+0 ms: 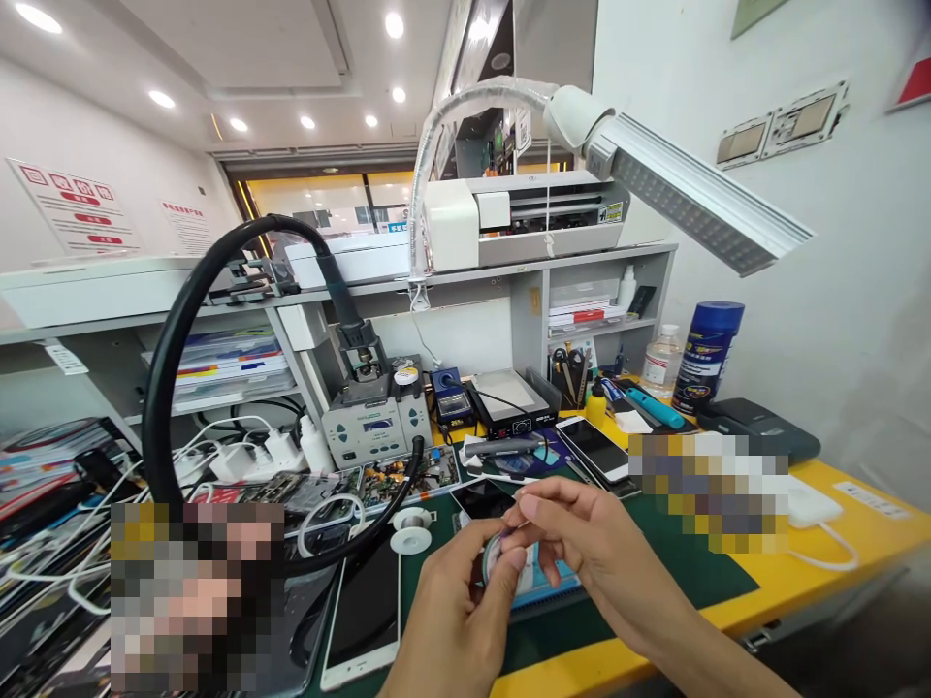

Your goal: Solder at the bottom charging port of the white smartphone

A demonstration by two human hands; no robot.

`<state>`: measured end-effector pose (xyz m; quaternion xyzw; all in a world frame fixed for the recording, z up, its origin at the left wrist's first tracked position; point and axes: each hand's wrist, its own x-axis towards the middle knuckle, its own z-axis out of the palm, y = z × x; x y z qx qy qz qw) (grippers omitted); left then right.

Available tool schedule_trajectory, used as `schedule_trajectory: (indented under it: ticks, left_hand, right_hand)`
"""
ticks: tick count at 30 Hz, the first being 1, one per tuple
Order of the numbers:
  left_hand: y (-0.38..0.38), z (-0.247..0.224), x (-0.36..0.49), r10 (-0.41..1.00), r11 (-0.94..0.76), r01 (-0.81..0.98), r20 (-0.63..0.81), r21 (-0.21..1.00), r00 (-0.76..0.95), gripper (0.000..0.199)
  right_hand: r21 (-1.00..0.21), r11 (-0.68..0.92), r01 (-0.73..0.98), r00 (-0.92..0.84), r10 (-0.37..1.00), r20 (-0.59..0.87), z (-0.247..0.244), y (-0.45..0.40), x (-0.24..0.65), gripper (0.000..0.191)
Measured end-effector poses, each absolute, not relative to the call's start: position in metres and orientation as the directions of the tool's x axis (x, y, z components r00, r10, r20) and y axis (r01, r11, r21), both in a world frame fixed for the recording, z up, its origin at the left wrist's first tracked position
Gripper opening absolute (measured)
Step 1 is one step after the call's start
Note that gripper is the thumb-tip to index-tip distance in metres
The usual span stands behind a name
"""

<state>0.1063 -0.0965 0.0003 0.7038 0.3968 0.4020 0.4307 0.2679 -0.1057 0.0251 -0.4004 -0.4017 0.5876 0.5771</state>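
A workbench with a yellow top (821, 572), partly covered by a dark green mat (702, 557), is shown in a white-walled room. The left hand (462, 591) and the right hand (586, 533) are brought together above the mat. One small round disc with a teal rim (492, 562) is clasped between the left thumb and fingers; a pale face is presented, though most of it is hidden. The right fingertips are pinched beside its upper edge; whether anything thin is gripped there cannot be told. A flat light-blue object (547, 574) beneath is largely masked by the hands. Three phones are counted: one large white-framed phone (364, 606) at left, one dark-screened phone (481, 497) partly hidden behind the hands, and one smaller white-framed phone (593, 448) beyond. One white-flanged spool (411, 536) is placed near the left hand. Farther out, one grey button-fronted control box (374, 427) and one blue spray can (709, 354) are seen. Two areas, left and right, are obscured by pixelation.
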Motion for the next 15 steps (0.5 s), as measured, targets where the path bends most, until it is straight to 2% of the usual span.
schedule_trajectory:
  ticks: [5,11,15]
  left_hand:
    - [-0.101,0.009,0.102,0.901,-0.239,0.161,0.157,0.958,0.406,0.04]
    - [-0.103,0.018,0.098,0.894,0.009,0.023,-0.018,1.0,0.447,0.042]
    - [-0.103,0.023,0.096,0.904,0.055,-0.007,-0.047,0.998,0.425,0.042]
  right_hand:
    - [-0.935,-0.066,-0.349,-0.084,0.996,-0.039,0.025,-0.105,0.274,0.03]
    - [-0.949,-0.026,-0.314,-0.132,0.991,0.017,0.021,-0.108,0.28,0.026]
    - [-0.942,-0.024,-0.334,-0.141,0.99,0.024,0.021,-0.109,0.279,0.025]
